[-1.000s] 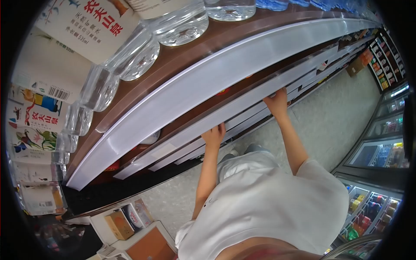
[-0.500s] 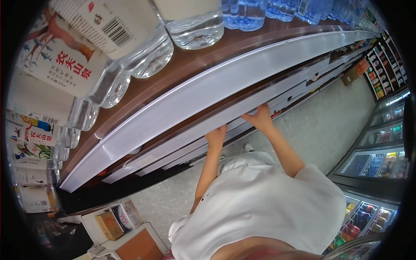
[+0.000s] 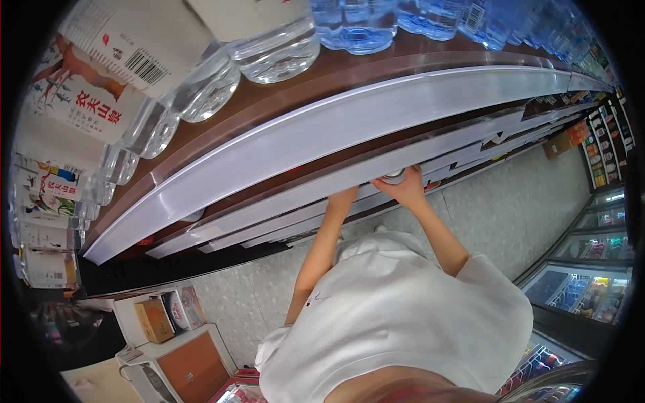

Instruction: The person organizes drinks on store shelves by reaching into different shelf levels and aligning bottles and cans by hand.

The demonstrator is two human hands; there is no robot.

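My right hand (image 3: 407,191) is at the edge of a lower shelf, its thumb and fingers curled around a small round container (image 3: 394,174) with a pale rim. Only the container's end shows, so I cannot make out its kind. My left hand (image 3: 344,197) reaches in under a white shelf edge (image 3: 322,176) to the left of it. That shelf edge hides the left fingers and anything they touch.
Clear water bottles with white labels (image 3: 97,101) and blue-tinted bottles (image 3: 356,23) stand on the top shelf. Grey floor (image 3: 477,195) lies below. Lit drink coolers (image 3: 584,289) are at the right; boxes (image 3: 156,320) sit on a counter at lower left.
My right hand has turned and now has a round container in its grasp. The left hand has slid slightly further under the shelf edge. The view has shifted a little.
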